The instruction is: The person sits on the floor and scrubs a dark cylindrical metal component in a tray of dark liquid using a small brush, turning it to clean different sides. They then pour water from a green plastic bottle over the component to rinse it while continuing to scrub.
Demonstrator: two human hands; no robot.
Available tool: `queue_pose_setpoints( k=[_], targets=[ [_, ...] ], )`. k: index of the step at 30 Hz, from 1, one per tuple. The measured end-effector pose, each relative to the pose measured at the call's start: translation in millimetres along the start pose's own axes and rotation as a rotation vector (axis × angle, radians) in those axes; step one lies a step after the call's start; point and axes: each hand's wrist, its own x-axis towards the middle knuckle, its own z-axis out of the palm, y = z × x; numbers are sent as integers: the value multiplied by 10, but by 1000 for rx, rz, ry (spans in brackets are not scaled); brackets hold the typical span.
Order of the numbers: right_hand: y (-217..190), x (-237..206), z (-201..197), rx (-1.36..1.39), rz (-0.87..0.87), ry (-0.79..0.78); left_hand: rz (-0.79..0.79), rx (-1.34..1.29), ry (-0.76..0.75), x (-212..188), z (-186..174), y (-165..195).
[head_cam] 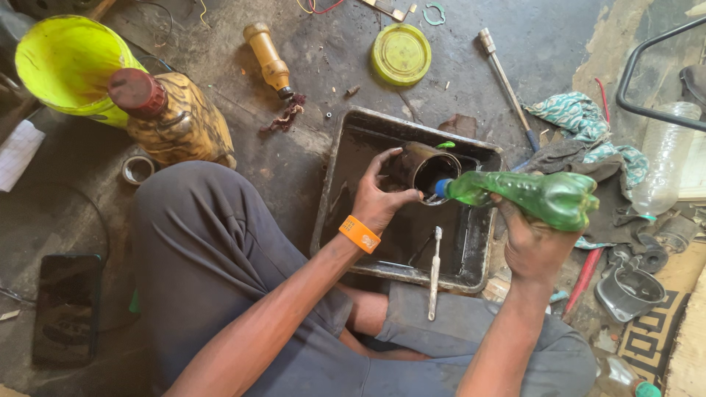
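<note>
My left hand [379,195] grips a dark metal cylinder [423,165] by its side and holds it tilted over a black oily tray [334,187]. An orange band sits on that wrist. My right hand [529,242] holds a green plastic bottle [537,195] on its side. The bottle's blue-tipped mouth points into the open end of the cylinder. A white toothbrush [434,272] leans on the tray's near rim.
A yellow funnel [66,62], a brown jug with a red cap [173,114], an amber bottle [268,59], a yellow lid [401,53] and a long metal tool [507,84] lie on the oily floor. A phone [66,305] lies at left, rags [588,136] and a clear bottle [662,165] at right.
</note>
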Motion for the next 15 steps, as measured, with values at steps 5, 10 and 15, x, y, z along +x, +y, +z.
queue_pose_setpoints(
  k=[5, 10, 15],
  targets=[
    [-60, 15, -7, -194, -44, 63, -116, -83, 38, 20, 8, -21],
    [-27, 3, -8, -193, -33, 61, -329, -200, 86, 34, 2, -49],
    [43, 6, -47, -235, -58, 82, -356, -178, 106, 23, 0, -63]
  ],
)
